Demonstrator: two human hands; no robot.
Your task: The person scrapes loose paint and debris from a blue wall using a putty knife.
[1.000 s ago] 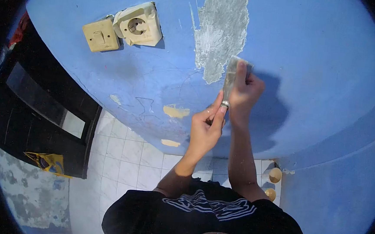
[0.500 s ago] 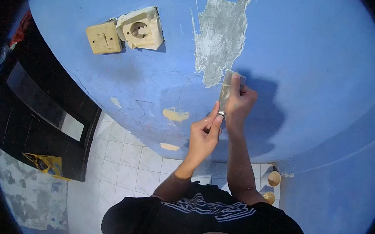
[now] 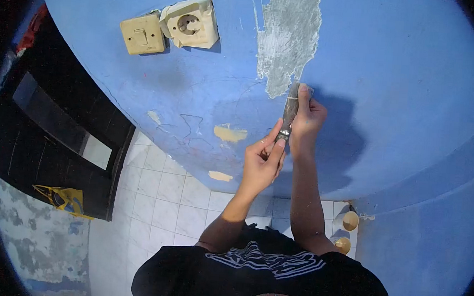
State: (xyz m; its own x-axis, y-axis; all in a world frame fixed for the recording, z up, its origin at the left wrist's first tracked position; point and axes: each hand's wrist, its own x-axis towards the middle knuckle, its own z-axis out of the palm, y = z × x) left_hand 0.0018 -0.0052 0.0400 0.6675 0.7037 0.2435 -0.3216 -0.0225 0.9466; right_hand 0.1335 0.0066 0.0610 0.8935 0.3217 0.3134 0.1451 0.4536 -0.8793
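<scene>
A putty knife (image 3: 290, 110) with a flat metal blade is held up against the blue wall (image 3: 396, 71). My left hand (image 3: 262, 163) is closed around its lower end, fingers pinching near the metal collar. Higher up, my right hand (image 3: 308, 120) grips the blade, its thumb pressed flat near the tip. Just above the blade is a bare grey patch (image 3: 288, 39) with ragged edges where the paint is gone. The handle is mostly hidden in my left hand.
A light switch (image 3: 142, 34) and a loose-looking socket (image 3: 190, 24) are on the wall at upper left. Smaller chipped spots (image 3: 231, 133) show lower down. A dark door (image 3: 55, 152) stands at left, and two round containers (image 3: 350, 221) sit on the tiled floor (image 3: 162, 198).
The view has shifted slightly, so the wall appears further right and higher. The blade now looks darker and more turned, with both hands still holding the putty knife.
</scene>
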